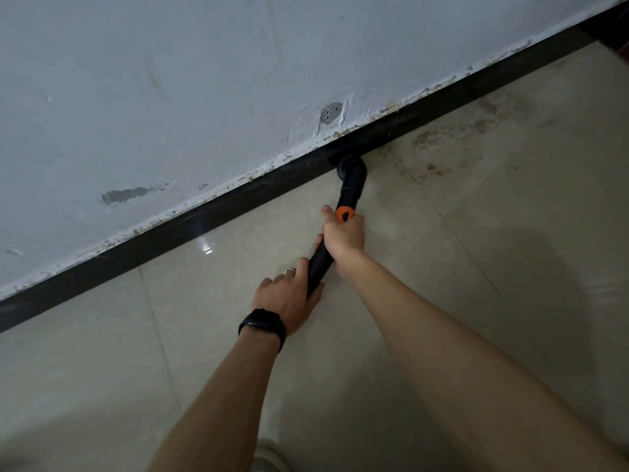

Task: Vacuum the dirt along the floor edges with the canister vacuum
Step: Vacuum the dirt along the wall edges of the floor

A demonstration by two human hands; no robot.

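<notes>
A black vacuum wand (pixel 350 185) with an orange collar (pixel 344 213) runs from my hands up to the black baseboard (pixel 177 229). Its dark nozzle (pixel 343 155) sits against the baseboard where floor meets wall. My right hand (pixel 342 235) grips the wand just below the orange collar. My left hand (pixel 289 294), with a ring and a black wristband, holds the lower part of the wand. Brownish dirt (pixel 476 131) speckles the beige floor tiles to the right of the nozzle, along the edge. The canister is out of view.
A pale grey wall (pixel 170 80) with chipped plaster and a patched hole (pixel 330 114) rises above the baseboard. Glossy beige tiles (pixel 102 369) cover the floor. A light shoe tip (pixel 269 454) shows at the bottom. A dark object (pixel 616 32) sits at the far right corner.
</notes>
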